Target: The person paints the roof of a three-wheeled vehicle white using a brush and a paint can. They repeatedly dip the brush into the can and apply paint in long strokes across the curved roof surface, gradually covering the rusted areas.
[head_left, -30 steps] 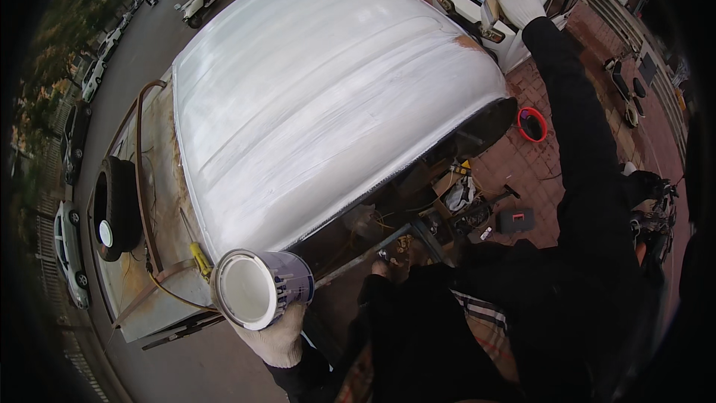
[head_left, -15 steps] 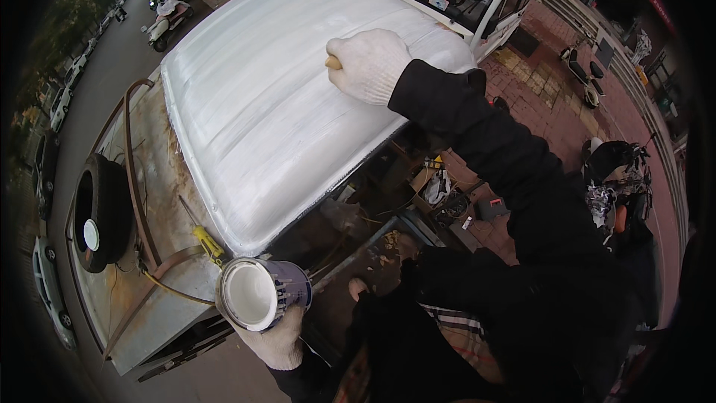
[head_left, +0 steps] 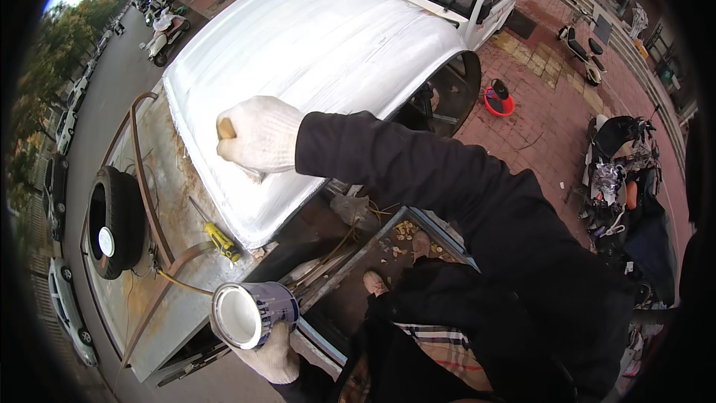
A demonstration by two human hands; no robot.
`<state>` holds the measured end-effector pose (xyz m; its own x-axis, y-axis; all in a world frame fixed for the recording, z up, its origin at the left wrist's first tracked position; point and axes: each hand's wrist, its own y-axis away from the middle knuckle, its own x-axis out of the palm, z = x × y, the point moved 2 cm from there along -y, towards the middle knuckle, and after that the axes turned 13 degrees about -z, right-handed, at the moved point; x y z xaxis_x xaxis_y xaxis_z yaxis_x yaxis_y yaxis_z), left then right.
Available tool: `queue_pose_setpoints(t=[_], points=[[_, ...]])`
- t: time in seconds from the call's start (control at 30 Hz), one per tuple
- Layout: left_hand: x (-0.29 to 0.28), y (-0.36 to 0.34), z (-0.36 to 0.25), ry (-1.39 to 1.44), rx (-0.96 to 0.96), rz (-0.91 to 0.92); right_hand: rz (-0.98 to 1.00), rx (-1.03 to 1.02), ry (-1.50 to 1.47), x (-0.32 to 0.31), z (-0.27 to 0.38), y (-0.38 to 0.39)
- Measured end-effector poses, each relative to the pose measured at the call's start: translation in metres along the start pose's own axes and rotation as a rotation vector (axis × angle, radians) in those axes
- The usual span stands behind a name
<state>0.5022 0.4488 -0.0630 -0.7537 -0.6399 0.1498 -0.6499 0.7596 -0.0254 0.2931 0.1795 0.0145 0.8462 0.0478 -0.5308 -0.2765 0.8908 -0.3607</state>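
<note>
My right hand (head_left: pixel 257 134), in a white knit glove, is closed round a paintbrush whose wooden handle end (head_left: pixel 226 129) pokes out above the fist. Its bristles are mostly hidden under the glove, against the near left part of a vehicle's cab roof (head_left: pixel 298 37). Streaky white paint covers that roof. Lower down, my gloved left hand (head_left: pixel 272 358) grips a paint can (head_left: pixel 274 310) from below and the side. The can tilts toward the left, showing white paint inside, with drips down its outer wall.
Left of the roof, a rusty metal surface (head_left: pixel 186 276) bears a yellow-handled screwdriver (head_left: pixel 221 242), a tire (head_left: pixel 119 216) with a white lid (head_left: pixel 107 242), and curved metal strips. A red basin (head_left: pixel 500 103) sits on the brick pavement. Behind the roof stands a white vehicle (head_left: pixel 477 0).
My right hand has swept left and nearer across the roof with the paintbrush. The can in my left hand has shifted slightly down. The view has moved a little, revealing the red basin.
</note>
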Motion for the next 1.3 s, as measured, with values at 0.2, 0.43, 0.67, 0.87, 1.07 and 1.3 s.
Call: queue_pose_setpoints(t=[0.2,0.43,0.67,0.87,1.07,1.3], points=[[0.052,0.014,0.008,-0.091,0.084,-0.017,-0.507,0.433,-0.017,-0.232,-0.152,0.015],[0.113,0.035,0.016,-0.195,0.085,-0.018,-0.702,0.355,0.028,-0.398,-0.287,0.039],[0.133,0.045,0.028,-0.183,0.046,-0.018,-0.753,0.157,0.67,-0.406,-0.259,0.047],[0.117,0.035,0.028,-0.127,0.021,0.06,-0.457,-0.092,0.967,-0.249,-0.163,0.031],[0.088,0.03,0.023,-0.129,0.069,0.066,-0.27,-0.34,0.681,-0.121,-0.063,0.042],[0.053,0.025,0.014,-0.073,0.082,0.032,-0.185,-0.306,0.106,-0.009,0.015,0.043]])
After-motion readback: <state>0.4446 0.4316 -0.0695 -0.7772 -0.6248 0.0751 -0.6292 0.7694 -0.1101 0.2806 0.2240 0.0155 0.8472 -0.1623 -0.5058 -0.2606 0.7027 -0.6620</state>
